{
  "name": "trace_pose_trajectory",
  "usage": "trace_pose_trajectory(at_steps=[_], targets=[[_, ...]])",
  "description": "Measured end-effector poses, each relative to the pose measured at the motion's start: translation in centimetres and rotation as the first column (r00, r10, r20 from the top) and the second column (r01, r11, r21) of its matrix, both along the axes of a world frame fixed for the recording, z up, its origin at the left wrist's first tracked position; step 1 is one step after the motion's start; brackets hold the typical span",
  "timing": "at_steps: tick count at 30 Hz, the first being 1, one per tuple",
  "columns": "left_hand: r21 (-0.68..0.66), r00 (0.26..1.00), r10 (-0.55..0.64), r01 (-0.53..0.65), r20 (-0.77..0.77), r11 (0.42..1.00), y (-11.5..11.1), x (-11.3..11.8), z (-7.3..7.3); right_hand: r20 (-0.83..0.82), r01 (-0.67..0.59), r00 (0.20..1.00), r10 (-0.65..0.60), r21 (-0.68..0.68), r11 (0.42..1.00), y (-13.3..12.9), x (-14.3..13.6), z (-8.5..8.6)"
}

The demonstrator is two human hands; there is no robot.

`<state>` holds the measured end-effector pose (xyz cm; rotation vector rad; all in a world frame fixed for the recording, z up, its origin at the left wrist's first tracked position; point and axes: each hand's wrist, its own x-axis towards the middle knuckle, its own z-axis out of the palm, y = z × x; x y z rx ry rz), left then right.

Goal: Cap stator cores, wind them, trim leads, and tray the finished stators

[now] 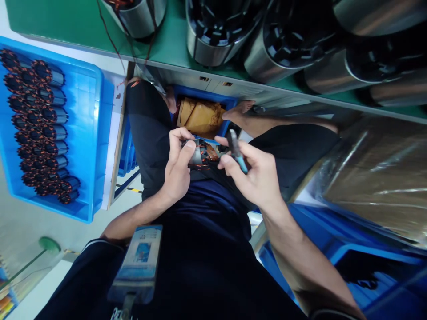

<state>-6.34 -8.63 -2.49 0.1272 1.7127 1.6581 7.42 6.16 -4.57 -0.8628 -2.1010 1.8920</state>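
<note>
Your two hands hold one thing each: your left hand (178, 171) pinches a wound core (199, 154) between thumb and fingers, and your right hand (260, 175) curls round a teal-and-dark tool (237, 153) just beside it. The core is a smooth grey metal cylinder with coppery wire at its end. Left of your hands, a blue plastic tray (84, 106) carries many similar cores (50, 133), packed too tightly to count surely. Beyond them, a green surface (66, 22) bears at least five shiny cylinders (210, 51), several cut off. Your left fingers hide part of the core; the tool's type is unclear.
</note>
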Motion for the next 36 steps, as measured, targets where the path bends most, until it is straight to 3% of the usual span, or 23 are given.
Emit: trace_pose_trajectory(at_steps=[3,5,9,12,15,19,21,23,24,26,28,32,36], targets=[[0.031,0.934,-0.074,0.09,-0.35,0.995,-0.6,-0.1,-0.1,-0.098,-0.011,0.995,-0.007,-0.185,0.983,-1.1,-0.6,0.8],[0.042,0.86,-0.127,0.17,-0.494,0.985,-1.0,-0.3,-0.1,-0.156,-0.061,0.987,0.023,-0.245,0.968,-1.6,-1.0,1.1],[0.128,0.738,-0.135,0.288,-0.662,0.949,-1.8,-1.6,0.2,-0.218,-0.085,0.976,0.01,-0.337,0.938,-1.6,-0.8,0.6],[0.102,0.577,-0.148,0.378,-0.804,0.92,-2.8,-2.7,1.0,-0.304,-0.145,0.953,0.011,-0.422,0.895,-1.3,-0.4,-0.1],[0.046,0.468,-0.158,0.395,-0.869,0.917,-3.8,-2.9,2.1,-0.392,-0.241,0.914,0.103,-0.319,0.916,-1.3,-0.9,-0.1],[0.004,0.544,-0.158,0.284,-0.824,0.959,-6.2,-2.8,2.7,-0.425,-0.27,0.891,0.161,-0.211,0.939,-2.5,-3.1,1.1],[-0.052,0.598,-0.155,0.185,-0.787,0.981,-8.9,-3.6,2.7,-0.373,-0.276,0.907,0.197,-0.172,0.946,-3.2,-4.3,1.6],[-0.184,0.594,-0.138,-0.017,-0.792,0.983,-12.8,-5.2,3.1,-0.289,-0.263,0.931,0.223,-0.109,0.959,-3.9,-5.0,1.6],[-0.277,0.58,-0.144,-0.147,-0.802,0.949,-15.1,-6.3,3.5,-0.246,-0.25,0.943,0.224,-0.081,0.965,-4.1,-5.0,1.3],[-0.445,0.546,-0.194,-0.374,-0.815,0.814,-19.9,-8.6,4.8,-0.174,-0.241,0.958,0.228,-0.059,0.969,-4.3,-4.7,0.5],[-0.532,0.527,-0.247,-0.499,-0.813,0.684,-24.5,-10.8,6.3,-0.063,-0.221,0.974,0.216,-0.08,0.972,-4.2,-3.9,-0.4],[-0.679,0.585,-0.353,-0.565,-0.73,0.47,-31.5,-14.0,7.3,0.235,-0.156,0.955,0.182,-0.126,0.98,-3.9,-2.5,-1.7],[-0.793,0.669,-0.428,-0.541,-0.608,0.28,-35.1,-15.4,5.5,0.244,-0.281,0.925,0.292,-0.078,0.957,-4.1,-2.5,-2.3]])
